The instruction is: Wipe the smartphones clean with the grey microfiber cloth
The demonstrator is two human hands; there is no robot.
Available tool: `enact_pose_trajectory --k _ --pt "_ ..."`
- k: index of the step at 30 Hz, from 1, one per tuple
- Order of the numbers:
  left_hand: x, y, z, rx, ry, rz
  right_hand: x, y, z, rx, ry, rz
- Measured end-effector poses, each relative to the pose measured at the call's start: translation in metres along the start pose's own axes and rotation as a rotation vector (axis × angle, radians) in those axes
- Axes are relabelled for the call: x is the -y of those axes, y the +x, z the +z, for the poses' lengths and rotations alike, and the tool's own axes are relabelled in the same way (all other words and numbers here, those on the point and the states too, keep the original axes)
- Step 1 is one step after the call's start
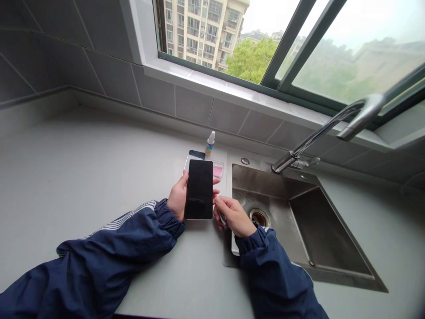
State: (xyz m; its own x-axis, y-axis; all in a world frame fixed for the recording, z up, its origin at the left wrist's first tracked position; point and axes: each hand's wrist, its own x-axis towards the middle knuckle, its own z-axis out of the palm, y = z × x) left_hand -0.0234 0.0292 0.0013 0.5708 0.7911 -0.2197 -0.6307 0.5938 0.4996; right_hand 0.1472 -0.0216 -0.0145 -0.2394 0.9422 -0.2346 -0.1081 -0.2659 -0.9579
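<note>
A smartphone point(199, 190) with a dark screen rests in my left hand point(178, 197), whose thumb lies along one edge and whose fingertips show past the other. My right hand point(235, 216) is closed beside the phone's lower right edge, fingers pinched together. A bit of something small and shiny shows under those fingers, too hidden to name. Partly behind the phone lie a flat dark-topped item with a pale edge point(196, 154) and a clear case with something pink point(218, 171). A small white-capped bottle point(210, 143) stands just beyond them.
To the right, a steel sink point(265, 180) with a drain point(260, 218) is set into the pale counter point(83, 164). A chrome faucet point(315, 135) arches over it. Under my right wrist, a white object point(235, 246) shows at the sink's edge. A window point(265, 66) is behind.
</note>
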Motion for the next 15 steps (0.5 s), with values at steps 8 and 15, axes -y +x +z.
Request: enact_pose_trajectory --k 8,15 --pt "0.005 0.003 -0.007 -0.009 -0.012 -0.102 0.010 0.001 -0.034 -0.306 0.232 -0.020" --pt "0.008 -0.003 -0.006 0.098 -0.047 -0.215 0.004 0.008 -0.045 -0.523 0.200 -0.178"
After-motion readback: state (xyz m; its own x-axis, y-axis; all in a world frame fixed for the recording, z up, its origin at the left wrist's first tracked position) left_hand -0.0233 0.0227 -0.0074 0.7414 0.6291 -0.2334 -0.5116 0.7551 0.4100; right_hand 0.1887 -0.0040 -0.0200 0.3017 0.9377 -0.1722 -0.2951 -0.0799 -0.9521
